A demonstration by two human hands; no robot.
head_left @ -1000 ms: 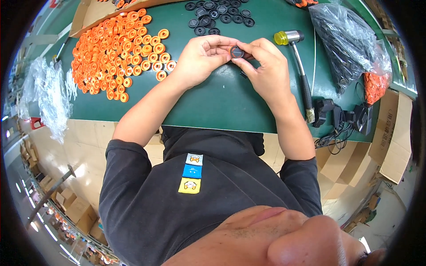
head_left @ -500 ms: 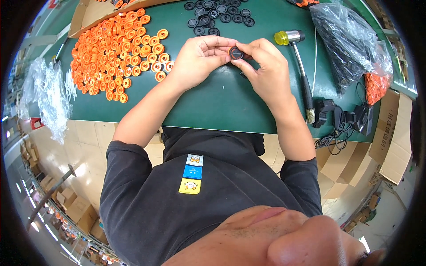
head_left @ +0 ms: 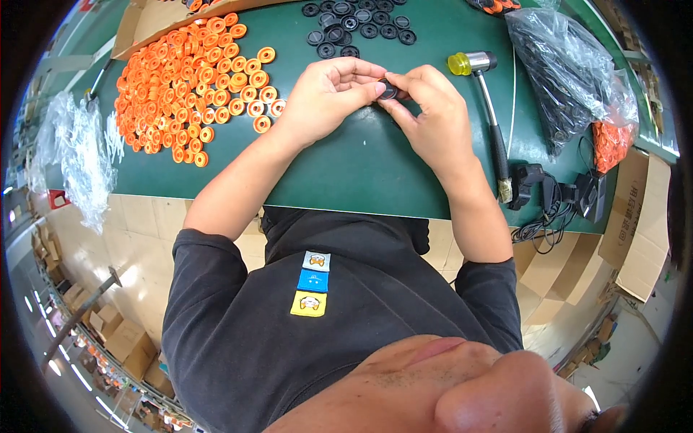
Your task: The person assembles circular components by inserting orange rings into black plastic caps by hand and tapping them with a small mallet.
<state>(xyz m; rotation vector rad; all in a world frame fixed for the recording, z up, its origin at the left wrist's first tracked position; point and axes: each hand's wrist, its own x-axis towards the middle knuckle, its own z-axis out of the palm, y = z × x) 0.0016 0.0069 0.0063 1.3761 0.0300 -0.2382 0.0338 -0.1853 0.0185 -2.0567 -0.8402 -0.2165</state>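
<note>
My left hand (head_left: 326, 95) and my right hand (head_left: 436, 110) meet above the green table, with a small round black cap (head_left: 389, 90) pinched between their fingertips. My left thumb presses on the cap's near left side, and my right thumb and fingers close on its right edge. The fingers cover part of the cap, so its underside is hidden. Left of my hands lies a large heap of orange ring-shaped parts (head_left: 166, 94). Beyond my hands several loose black caps (head_left: 358, 20) are spread out.
On the right lies a mallet (head_left: 491, 115) with a yellow and black head. Past it are a clear bag of black parts (head_left: 556, 79), a black device with a cable (head_left: 552, 195) and a cardboard box (head_left: 635, 216). Crumpled clear plastic (head_left: 83, 159) hangs off the left edge.
The cap has turned between my fingers. Its orange edge and face showed before; now mostly a dark rim shows. My right fingers have shifted their hold slightly.
</note>
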